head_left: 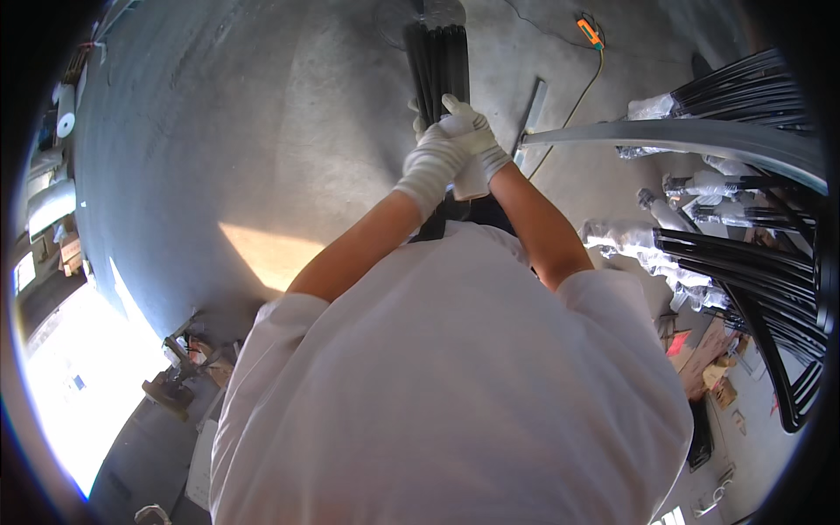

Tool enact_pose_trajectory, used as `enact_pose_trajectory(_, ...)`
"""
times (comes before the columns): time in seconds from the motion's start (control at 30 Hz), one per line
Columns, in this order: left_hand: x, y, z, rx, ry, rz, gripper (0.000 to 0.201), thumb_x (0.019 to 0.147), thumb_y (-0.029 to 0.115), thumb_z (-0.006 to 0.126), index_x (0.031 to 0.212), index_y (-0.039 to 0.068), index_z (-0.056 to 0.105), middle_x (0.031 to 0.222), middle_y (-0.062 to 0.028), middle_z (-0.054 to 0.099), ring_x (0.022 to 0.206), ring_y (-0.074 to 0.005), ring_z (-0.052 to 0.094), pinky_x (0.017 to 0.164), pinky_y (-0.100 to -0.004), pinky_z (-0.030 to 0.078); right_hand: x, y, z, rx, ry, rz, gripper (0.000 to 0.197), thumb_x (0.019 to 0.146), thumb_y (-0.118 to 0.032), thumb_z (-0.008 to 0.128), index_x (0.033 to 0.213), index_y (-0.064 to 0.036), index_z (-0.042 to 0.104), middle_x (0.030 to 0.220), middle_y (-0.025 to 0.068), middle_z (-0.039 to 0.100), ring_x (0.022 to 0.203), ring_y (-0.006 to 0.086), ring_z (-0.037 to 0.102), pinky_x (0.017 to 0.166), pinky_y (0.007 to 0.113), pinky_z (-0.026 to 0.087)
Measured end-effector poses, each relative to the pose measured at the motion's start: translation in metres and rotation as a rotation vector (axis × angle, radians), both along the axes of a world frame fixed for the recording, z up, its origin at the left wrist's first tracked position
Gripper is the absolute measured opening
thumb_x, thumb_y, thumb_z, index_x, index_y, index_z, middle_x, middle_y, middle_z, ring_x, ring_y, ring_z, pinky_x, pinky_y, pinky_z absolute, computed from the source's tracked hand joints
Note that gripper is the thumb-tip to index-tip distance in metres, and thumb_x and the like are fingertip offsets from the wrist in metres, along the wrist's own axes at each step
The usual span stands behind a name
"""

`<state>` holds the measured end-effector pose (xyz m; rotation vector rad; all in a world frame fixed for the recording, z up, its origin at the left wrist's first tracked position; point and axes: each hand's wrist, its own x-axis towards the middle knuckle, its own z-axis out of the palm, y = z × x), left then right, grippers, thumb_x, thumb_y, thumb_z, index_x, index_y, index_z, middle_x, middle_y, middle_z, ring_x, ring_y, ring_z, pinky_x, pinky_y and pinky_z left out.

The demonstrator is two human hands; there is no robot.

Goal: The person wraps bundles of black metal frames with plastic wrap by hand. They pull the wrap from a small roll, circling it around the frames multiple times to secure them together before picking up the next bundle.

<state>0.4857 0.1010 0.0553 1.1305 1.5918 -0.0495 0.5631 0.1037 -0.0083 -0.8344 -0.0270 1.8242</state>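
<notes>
A bundle of long black tubes stands in front of me, its upper ends pointing away. My left hand, in a white ribbed glove, is closed at the near part of the bundle; its fingers are partly hidden. Crossing close against it is my right hand, also gloved, with fingers curled at the bundle's right side. A white roll, seemingly of wrapping film, juts out below the right hand, between my wrists. Overlapping gloves hide much of both grips. The bundle's lower part is lost behind my hands and body.
On the right, a grey metal bar runs beside several black tube bundles with film-wrapped ends. An orange device with a yellow-green cord lies on the concrete floor. Cardboard lies at lower right; a bright opening is at left.
</notes>
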Motion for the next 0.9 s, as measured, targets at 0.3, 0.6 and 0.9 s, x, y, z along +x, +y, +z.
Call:
enact_pose_trajectory(0.3,0.049,0.022,-0.025,-0.043,-0.051,-0.592,0.051,0.076,0.042,0.055,0.102,-0.001,0.053,0.095,-0.017,0.058,0.089,-0.0241,0.058,0.077,-0.031,0.046,0.057,-0.064,0.022,0.056,-0.503,0.191,0.053,0.077,-0.039,0.062,0.117,-0.0093,0.046,0.109,0.008,0.051,0.098,0.0185,0.05,0.085,0.03,0.042)
enact_pose_trajectory(0.6,0.019,0.085,0.039,1.452,0.271,-1.624,0.045,0.071,0.018,0.055,0.116,0.018,0.047,0.117,-0.0011,0.049,0.12,-0.0197,0.037,0.103,-0.0443,0.021,0.081,-0.068,0.033,-0.001,-0.524,0.132,0.037,0.063,-0.019,0.074,0.091,-0.0074,0.053,0.076,0.0012,0.056,0.061,0.0122,0.054,0.054,0.027,0.047)
enact_pose_trajectory(0.9,0.03,0.11,-0.038,1.523,-0.212,-1.819,0.023,0.069,0.011,0.049,0.091,0.009,0.047,0.089,-0.001,0.047,0.096,-0.0194,0.045,0.105,-0.0426,0.019,0.144,-0.02,0.006,-0.175,-1.085,0.516,0.043,0.054,-0.002,0.073,0.092,-0.0051,0.055,0.077,0.0065,0.061,0.068,0.02,0.059,0.059,0.033,0.05)
